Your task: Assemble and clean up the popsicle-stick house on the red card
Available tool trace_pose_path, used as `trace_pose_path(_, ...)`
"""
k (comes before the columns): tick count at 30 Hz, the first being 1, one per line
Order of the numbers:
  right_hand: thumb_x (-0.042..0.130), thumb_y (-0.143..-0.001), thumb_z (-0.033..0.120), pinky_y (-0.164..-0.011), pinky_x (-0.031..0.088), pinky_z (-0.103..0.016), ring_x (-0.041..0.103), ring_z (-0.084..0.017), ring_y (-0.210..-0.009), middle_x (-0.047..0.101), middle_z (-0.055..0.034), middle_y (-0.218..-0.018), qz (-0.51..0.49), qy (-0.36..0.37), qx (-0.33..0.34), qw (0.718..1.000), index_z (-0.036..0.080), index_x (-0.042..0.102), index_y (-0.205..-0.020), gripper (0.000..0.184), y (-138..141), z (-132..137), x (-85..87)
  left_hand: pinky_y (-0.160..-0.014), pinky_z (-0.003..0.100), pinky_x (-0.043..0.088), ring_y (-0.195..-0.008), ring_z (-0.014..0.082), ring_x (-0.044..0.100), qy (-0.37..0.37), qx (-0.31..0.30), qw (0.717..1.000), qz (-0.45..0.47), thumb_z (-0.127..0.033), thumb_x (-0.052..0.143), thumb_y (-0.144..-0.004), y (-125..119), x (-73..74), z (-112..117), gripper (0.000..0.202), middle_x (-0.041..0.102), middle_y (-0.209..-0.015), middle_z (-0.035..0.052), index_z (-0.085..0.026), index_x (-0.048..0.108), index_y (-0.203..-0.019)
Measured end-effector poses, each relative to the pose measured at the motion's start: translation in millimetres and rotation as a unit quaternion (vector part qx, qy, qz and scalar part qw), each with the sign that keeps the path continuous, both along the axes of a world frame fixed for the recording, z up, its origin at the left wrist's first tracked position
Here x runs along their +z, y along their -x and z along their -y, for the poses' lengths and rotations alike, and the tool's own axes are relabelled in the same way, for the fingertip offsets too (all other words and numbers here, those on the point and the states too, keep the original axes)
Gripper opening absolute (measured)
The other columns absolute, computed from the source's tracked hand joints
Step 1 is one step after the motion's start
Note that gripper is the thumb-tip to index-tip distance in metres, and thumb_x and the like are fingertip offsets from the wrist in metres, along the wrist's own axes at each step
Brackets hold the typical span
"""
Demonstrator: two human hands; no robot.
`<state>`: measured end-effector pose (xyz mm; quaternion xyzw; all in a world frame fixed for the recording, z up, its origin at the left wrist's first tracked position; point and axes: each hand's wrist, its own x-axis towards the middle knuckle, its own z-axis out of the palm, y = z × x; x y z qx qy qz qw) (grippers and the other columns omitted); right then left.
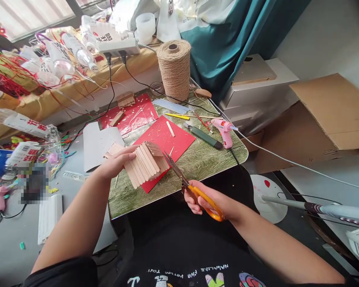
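A small house-like model of glued wooden sticks [145,162] lies on a red paper sheet [167,140] on the green tabletop [203,157]. My left hand [116,162] rests on the model's left side, fingers wrapped over its edge. My right hand [211,202] is closed through the orange handles of a pair of scissors [191,184]. The blades point up-left, with the tips at the model's right edge.
A pink glue gun [224,130], a dark utility knife [204,136], a yellow stick [177,116] and a loose wooden stick [170,128] lie behind the model. A twine spool [174,68] stands at the back. Cardboard [332,115] lies right, and clutter crowds the left.
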<state>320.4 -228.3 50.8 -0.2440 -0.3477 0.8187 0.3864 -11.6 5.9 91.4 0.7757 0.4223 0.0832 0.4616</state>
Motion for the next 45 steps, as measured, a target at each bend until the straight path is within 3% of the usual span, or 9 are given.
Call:
trace_pose_path(3,0.071,-0.095,0.075,-0.069,0.037,-0.030,0.043,-0.011,-0.073,0.044,0.0011,-0.101,-0.027,0.019,-0.001,0.999,0.028,0.046,-0.117,0.057,10.0,9.1,-12.3,-0.111,0.052,0.059,-0.131,0.0384,0.071,0.076,0.041,0.996,0.011,-0.068,0.051,-0.097,3.2,-4.8,3.5,0.074,0.076,-0.142,0.0106,-0.024,0.062,-0.155)
trace_pose_path(7,0.069,-0.093,0.081,-0.074,0.041,-0.031,0.052,-0.014,-0.084,0.050,-0.0031,-0.108,-0.015,0.004,0.027,1.000,0.025,0.045,-0.121,0.067,21.4,8.2,-23.0,-0.131,0.053,0.039,-0.153,0.0417,0.052,0.056,0.051,0.996,-0.044,-0.071,0.056,-0.095,-1.6,-1.5,10.4,0.081,0.063,-0.161,0.0118,-0.019,0.061,-0.157)
trace_pose_path(15,0.067,-0.097,0.077,-0.077,0.044,-0.031,0.057,-0.013,-0.088,0.055,-0.0057,-0.113,-0.045,0.004,0.026,0.999,0.022,0.046,-0.121,0.064,24.4,-6.8,-34.1,-0.133,0.053,0.035,-0.154,0.0417,0.051,0.092,0.072,0.992,-0.055,-0.074,0.057,-0.096,-1.8,-8.6,8.2,0.079,0.063,-0.160,0.0101,-0.021,0.066,-0.153)
trace_pose_path(18,0.068,-0.097,0.076,-0.076,0.045,-0.030,0.058,-0.013,-0.086,0.056,-0.0056,-0.111,-0.065,0.027,0.027,0.997,0.021,0.048,-0.119,0.063,23.9,-8.0,-35.5,-0.129,0.052,0.042,-0.150,0.0413,0.056,0.081,0.070,0.994,-0.039,-0.073,0.064,-0.094,-3.2,-8.2,6.5,0.073,0.067,-0.156,0.0098,-0.023,0.070,-0.148)
trace_pose_path(22,0.066,-0.098,0.076,-0.078,0.047,-0.032,0.061,-0.014,-0.091,0.059,-0.0082,-0.115,-0.072,0.032,0.042,0.996,0.020,0.049,-0.123,0.064,23.0,-9.2,-41.6,-0.120,0.048,0.054,-0.141,0.0365,0.065,0.097,0.008,0.994,0.042,-0.059,0.070,-0.097,-10.6,1.8,3.7,0.065,0.067,-0.156,0.0104,-0.027,0.063,-0.154)
trace_pose_path(25,0.063,-0.099,0.077,-0.088,0.051,-0.038,0.063,-0.021,-0.107,0.060,-0.0140,-0.126,-0.060,0.004,0.061,0.996,0.019,0.048,-0.128,0.067,20.6,-10.9,-43.6,-0.130,0.045,0.044,-0.154,0.0329,0.054,0.052,-0.071,0.995,0.050,-0.051,0.074,-0.098,-18.8,11.0,1.9,0.071,0.055,-0.168,0.0100,-0.029,0.053,-0.163)
trace_pose_path(27,0.060,-0.102,0.076,-0.092,0.051,-0.041,0.063,-0.023,-0.113,0.060,-0.0160,-0.130,-0.042,-0.009,0.056,0.998,0.020,0.048,-0.130,0.065,19.6,-12.3,-39.9,-0.134,0.045,0.039,-0.158,0.0315,0.049,0.026,-0.104,0.994,0.016,-0.050,0.074,-0.100,-24.5,14.6,2.3,0.075,0.050,-0.172,0.0087,-0.030,0.046,-0.167)
trace_pose_path(34,0.058,-0.098,0.082,-0.084,0.051,-0.038,0.064,-0.020,-0.099,0.060,-0.0128,-0.122,-0.031,0.022,0.032,0.999,0.022,0.045,-0.126,0.068,29.6,-17.4,-14.7,-0.122,0.039,0.053,-0.148,0.0313,0.061,0.005,-0.110,0.994,-0.011,-0.052,0.067,-0.105,-31.3,15.8,9.6,0.073,0.056,-0.168,0.0092,-0.029,0.042,-0.170)
trace_pose_path(45,0.056,-0.097,0.086,-0.080,0.046,-0.035,0.052,-0.014,-0.086,0.054,-0.0073,-0.116,0.021,0.010,-0.003,1.000,0.022,0.044,-0.124,0.070,49.8,-29.1,-9.5,-0.123,0.043,0.054,-0.144,0.0313,0.064,-0.025,-0.121,0.992,-0.037,-0.055,0.064,-0.105,-29.5,20.0,12.2,0.073,0.059,-0.164,0.0104,-0.027,0.043,-0.169)
